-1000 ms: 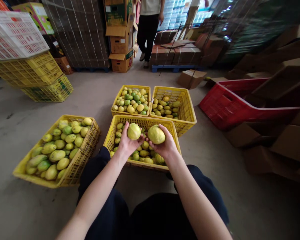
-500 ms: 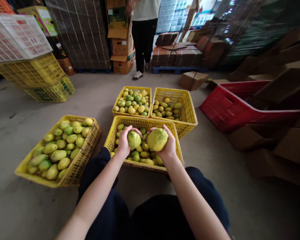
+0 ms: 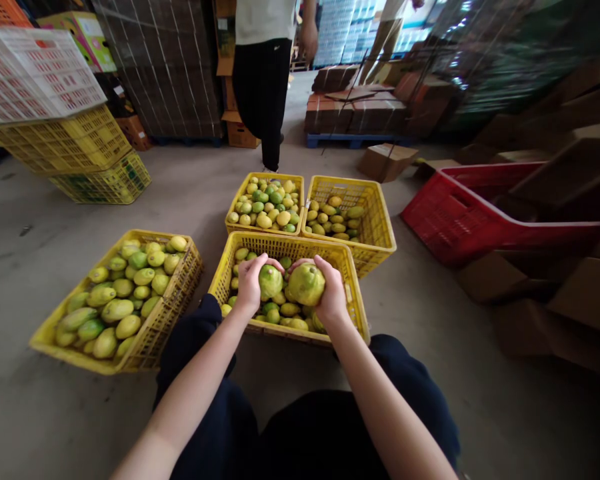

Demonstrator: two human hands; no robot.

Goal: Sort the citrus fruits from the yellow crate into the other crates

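My left hand (image 3: 251, 283) is closed round a greenish lemon (image 3: 270, 282). In my right hand (image 3: 333, 293) sits a larger, bumpy yellow-green lemon (image 3: 307, 285), its end turned up towards me. Both hands are held close together over a yellow crate (image 3: 354, 293) between my knees. Loose lemons (image 3: 290, 310) in yellow and green lie in that crate, partly hidden by my hands.
Behind it stand two more yellow crates, one full of lemons (image 3: 264, 207), the other (image 3: 375, 213) partly filled. A heaped crate (image 3: 167, 320) is at left. A red crate (image 3: 445, 213) and cardboard boxes (image 3: 545, 327) lie at right. A person (image 3: 263, 87) stands beyond.
My right hand has moved left, closer to my left hand, and its lemon has turned so that its end shows. The person behind the crates has stepped left and nearer.
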